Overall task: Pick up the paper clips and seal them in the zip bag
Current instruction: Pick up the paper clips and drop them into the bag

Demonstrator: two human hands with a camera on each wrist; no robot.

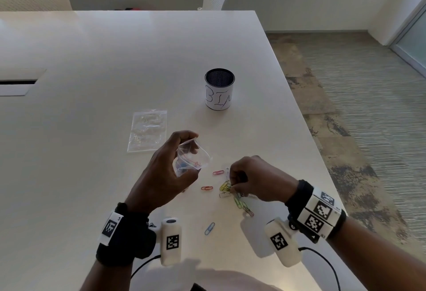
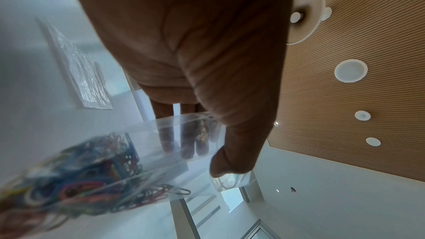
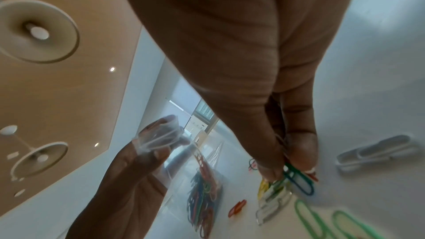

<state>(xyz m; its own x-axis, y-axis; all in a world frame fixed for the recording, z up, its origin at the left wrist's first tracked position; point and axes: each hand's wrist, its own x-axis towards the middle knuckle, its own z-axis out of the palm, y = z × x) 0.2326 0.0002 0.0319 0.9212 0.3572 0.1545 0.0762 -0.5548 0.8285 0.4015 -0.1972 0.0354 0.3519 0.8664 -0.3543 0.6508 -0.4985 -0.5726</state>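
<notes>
My left hand (image 1: 170,164) holds a small clear zip bag (image 1: 192,158) above the white table (image 1: 92,60), fingers behind it and thumb in front near its open top. The zip bag (image 2: 128,163) holds many coloured paper clips (image 2: 76,186). My right hand (image 1: 251,179) reaches down to a cluster of loose paper clips (image 1: 226,187) on the table, and its thumb and fingertips (image 3: 299,155) pinch several clips (image 3: 296,179), blue and green among them. Red clips (image 1: 206,188) and a blue clip (image 1: 209,228) lie loose nearby.
A black mesh cup (image 1: 219,89) with a white handwritten label stands beyond the hands. A flat pack of clear bags (image 1: 147,130) lies to the left of it. The table's right edge (image 1: 306,129) runs close to my right hand. Two chairs stand at the far side.
</notes>
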